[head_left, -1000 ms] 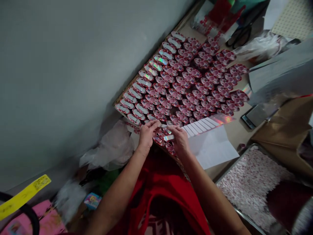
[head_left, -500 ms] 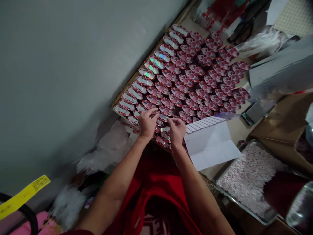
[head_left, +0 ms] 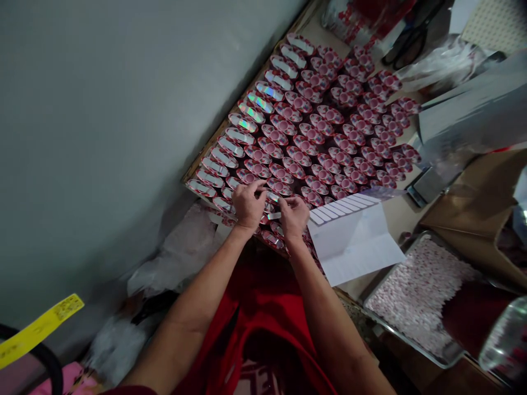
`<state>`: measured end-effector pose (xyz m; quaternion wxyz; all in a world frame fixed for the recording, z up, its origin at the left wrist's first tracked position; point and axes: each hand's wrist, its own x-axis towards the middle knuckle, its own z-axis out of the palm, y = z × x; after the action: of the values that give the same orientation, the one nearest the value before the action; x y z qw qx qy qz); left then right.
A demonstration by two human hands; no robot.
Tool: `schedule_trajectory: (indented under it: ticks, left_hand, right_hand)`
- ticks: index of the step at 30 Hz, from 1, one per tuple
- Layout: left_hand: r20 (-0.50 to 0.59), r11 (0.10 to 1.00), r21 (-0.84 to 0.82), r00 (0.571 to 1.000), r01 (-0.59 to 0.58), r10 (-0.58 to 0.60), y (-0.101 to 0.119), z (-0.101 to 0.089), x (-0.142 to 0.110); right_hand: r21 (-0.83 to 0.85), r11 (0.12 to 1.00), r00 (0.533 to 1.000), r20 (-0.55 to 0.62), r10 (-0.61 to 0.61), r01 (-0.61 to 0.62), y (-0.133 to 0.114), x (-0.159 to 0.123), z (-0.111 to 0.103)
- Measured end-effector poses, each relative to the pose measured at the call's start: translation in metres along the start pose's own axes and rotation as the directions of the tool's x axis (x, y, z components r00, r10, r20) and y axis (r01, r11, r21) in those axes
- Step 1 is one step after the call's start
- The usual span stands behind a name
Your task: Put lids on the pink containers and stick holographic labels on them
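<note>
From the head camera, here are the two hands close together, low over the near edge of a packed bed of oval-topped packs (head_left: 305,144), and right between the fingertips lies a shiny strip (head_left: 272,196), set across one of the ovals! The left hand (head_left: 249,206) is at its left end, fingers curled, thumb side towards the strip; whether it pinches or has let go, I can't tell. At the other end, the right hand (head_left: 294,215), fingers bent, thumb and forefinger by the strip, and lower down it grasps a second strip (head_left: 274,216) that juts out towards the left hand. Just right of that hand, a pale sheet (head_left: 354,244) with a slanting row of blank white labels (head_left: 346,207)! Ahead and left of the left hand, silvery strips sit across the outer ovals, a few flashing rainbow. Writing? The red and pink print on the packs is too small to read. Well behind and left of the hands, a yellow tag (head_left: 39,332) carries a square code and illegible dark marks; nearer the body, pale lettering (head_left: 259,380) is cut off, unreadable.
</note>
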<state>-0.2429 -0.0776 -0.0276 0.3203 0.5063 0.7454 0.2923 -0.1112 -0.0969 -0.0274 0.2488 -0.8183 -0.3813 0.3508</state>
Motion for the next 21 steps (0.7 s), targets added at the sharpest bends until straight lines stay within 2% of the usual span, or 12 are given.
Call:
schedule_trajectory:
  ticks: [4,6,10,12,13,14,15,17,18,19,20,21]
  left_hand:
    - [-0.162,0.999,0.023,0.986,0.028,-0.024,0.001,0.007,0.008]
    - [-0.205,0.998,0.028,0.977,0.061,-0.054,0.005,0.009,0.015]
    - [-0.149,0.995,-0.028,0.984,0.093,-0.096,0.016,-0.005,0.016]
    - [-0.082,0.981,-0.126,0.984,0.144,-0.155,0.017,-0.021,0.004]
    - [-0.024,0.956,-0.207,0.976,0.206,-0.215,0.016,-0.03,-0.005]
    - [0.059,0.905,-0.304,0.954,0.299,-0.295,0.014,-0.038,-0.014]
    - [0.168,0.817,-0.401,0.91,0.414,-0.378,0.012,-0.045,-0.024]
    - [0.42,0.568,-0.528,0.775,0.631,-0.472,0.009,-0.053,-0.039]
    - [0.52,0.451,-0.547,0.708,0.705,-0.477,0.008,-0.054,-0.045]
    - [0.586,0.363,-0.555,0.662,0.748,-0.468,0.008,-0.053,-0.048]
    - [0.616,0.305,-0.567,0.64,0.765,-0.458,0.008,-0.05,-0.05]
    - [0.622,0.27,-0.584,0.636,0.765,-0.457,0.008,-0.047,-0.05]
  right_hand:
    - [-0.08,0.995,0.998,-0.047,0.049,-0.053,-0.003,0.006,0.001]
    - [-0.064,0.995,0.995,-0.079,0.066,-0.071,-0.003,0.008,0.001]
    - [0.129,0.989,0.996,-0.046,0.076,-0.069,-0.007,0.005,-0.004]
    - [0.243,0.968,0.998,-0.025,0.06,-0.053,-0.011,0.002,-0.005]
    - [0.279,0.959,0.999,-0.022,0.049,-0.041,-0.015,0.001,-0.005]
    - [0.301,0.953,0.999,-0.021,0.038,-0.03,-0.018,0.001,-0.005]
    - [0.316,0.949,0.999,-0.022,0.029,-0.02,-0.022,0.0,-0.003]
    - [0.344,0.939,0.999,-0.027,0.019,-0.008,-0.029,0.0,0.002]
    - [0.36,0.933,0.999,-0.028,0.019,-0.007,-0.033,0.0,0.005]
    - [0.377,0.926,1.0,-0.022,0.019,-0.009,-0.036,-0.001,0.008]
    - [0.391,0.92,1.0,-0.013,0.019,-0.012,-0.04,-0.002,0.01]
    - [0.4,0.917,1.0,0.0,0.016,-0.014,-0.042,-0.003,0.013]
